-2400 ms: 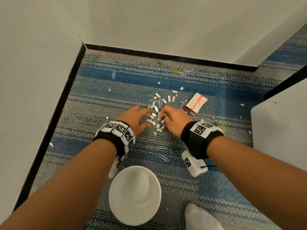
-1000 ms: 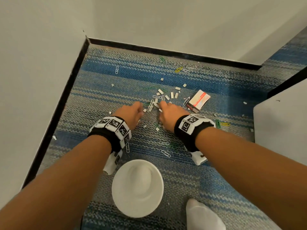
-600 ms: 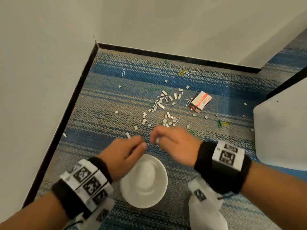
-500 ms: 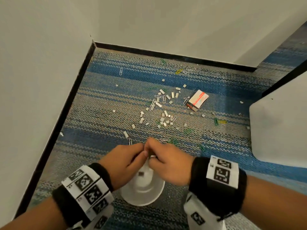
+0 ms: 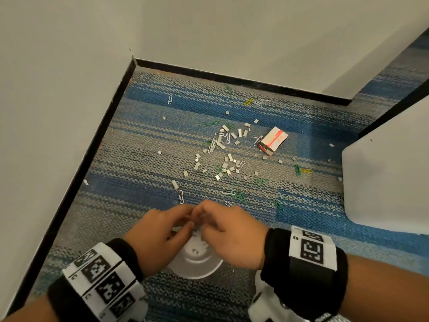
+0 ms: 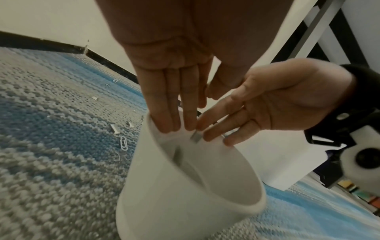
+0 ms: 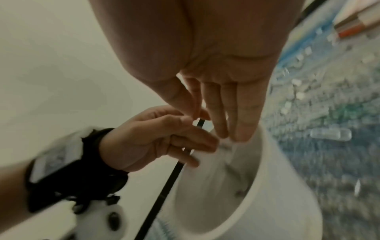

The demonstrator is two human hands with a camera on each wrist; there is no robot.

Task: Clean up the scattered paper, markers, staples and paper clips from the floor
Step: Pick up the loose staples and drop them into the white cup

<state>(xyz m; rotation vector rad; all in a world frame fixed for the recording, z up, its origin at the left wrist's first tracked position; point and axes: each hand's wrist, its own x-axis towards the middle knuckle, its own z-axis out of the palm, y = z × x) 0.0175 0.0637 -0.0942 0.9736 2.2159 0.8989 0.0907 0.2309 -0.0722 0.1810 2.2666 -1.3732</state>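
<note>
A white cup (image 5: 197, 268) stands on the striped carpet right in front of me. Both hands hover over its mouth with fingertips touching. My left hand (image 5: 162, 233) points straight fingers (image 6: 170, 113) down inside the rim. My right hand (image 5: 232, 233) spreads its fingers (image 6: 218, 129) beside them. A small silver staple strip (image 6: 196, 138) hangs loose at the fingertips above the cup (image 6: 164, 203). A few staples lie on the cup's bottom (image 5: 196, 251). Beyond the hands, several staple strips (image 5: 228, 163) and paper clips (image 5: 181, 196) are scattered on the floor.
A red and white staple box (image 5: 272, 140) lies on its side at the right of the scatter. A white slab (image 5: 390, 170) juts in from the right. Walls with black skirting (image 5: 92, 159) close the left and far sides. More clips (image 5: 253, 102) lie near the far wall.
Both hands left the staple pile and drew back to the cup. Their pinched fingers have straightened over its mouth, and staples now lie inside.
</note>
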